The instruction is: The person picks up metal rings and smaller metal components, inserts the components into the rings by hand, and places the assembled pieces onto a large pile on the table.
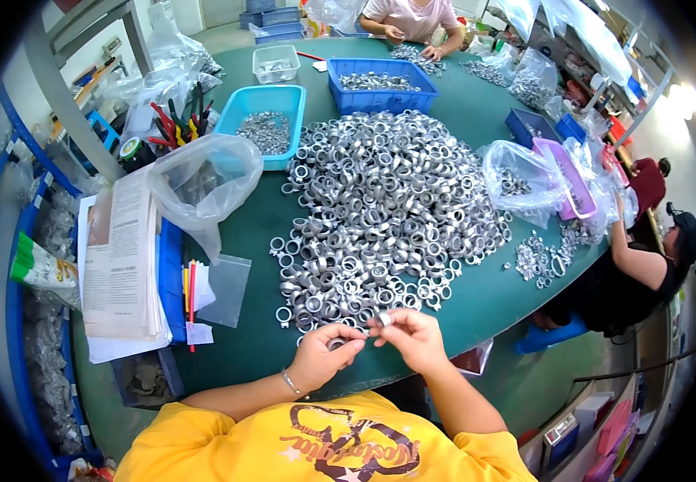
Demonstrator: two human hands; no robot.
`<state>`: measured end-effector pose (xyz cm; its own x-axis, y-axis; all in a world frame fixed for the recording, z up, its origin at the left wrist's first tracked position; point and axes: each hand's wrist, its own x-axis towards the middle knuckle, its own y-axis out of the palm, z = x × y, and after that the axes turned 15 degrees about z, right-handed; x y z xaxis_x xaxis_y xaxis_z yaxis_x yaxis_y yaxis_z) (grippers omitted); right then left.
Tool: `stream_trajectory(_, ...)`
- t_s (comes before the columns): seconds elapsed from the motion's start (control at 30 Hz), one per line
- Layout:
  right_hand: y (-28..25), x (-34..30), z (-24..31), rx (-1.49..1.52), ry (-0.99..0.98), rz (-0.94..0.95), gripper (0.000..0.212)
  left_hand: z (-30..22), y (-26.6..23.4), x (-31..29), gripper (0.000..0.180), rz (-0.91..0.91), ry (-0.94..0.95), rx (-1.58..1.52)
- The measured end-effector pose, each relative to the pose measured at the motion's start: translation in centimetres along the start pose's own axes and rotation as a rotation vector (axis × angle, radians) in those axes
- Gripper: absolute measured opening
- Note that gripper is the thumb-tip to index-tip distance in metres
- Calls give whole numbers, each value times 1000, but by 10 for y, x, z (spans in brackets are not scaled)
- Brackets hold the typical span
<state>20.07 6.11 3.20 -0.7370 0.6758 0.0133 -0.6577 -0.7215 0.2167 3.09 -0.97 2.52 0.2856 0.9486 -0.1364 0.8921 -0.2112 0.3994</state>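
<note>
A big heap of silver metal rings (388,193), each with a small lug, spreads over the green table (243,217). My left hand (324,355) is at the heap's near edge, its fingers closed round a metal ring (335,344) that is partly hidden by them. Close beside it, my right hand (414,341) pinches another metal ring (383,320) between thumb and fingers. The fingertips of both hands almost meet. Whether a smaller part sits between them is too small to tell.
Behind the heap stand a blue crate (384,100) and a turquoise tub (227,120) of small parts. An open plastic bag (203,189) and stacked papers (123,265) lie at left. A purple tray (577,181) is at right. Co-workers sit at the far side and right.
</note>
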Motion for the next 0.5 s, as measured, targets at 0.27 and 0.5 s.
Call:
stream_trajectory(0.27, 7, -20, -10, -65, -143, 6, 14, -15, 13, 4, 9, 45, 19, 75)
stream_trajectory(0.5, 2, -16, 3, -687, -330, 43, 17, -16, 23, 3, 8, -17, -21, 49)
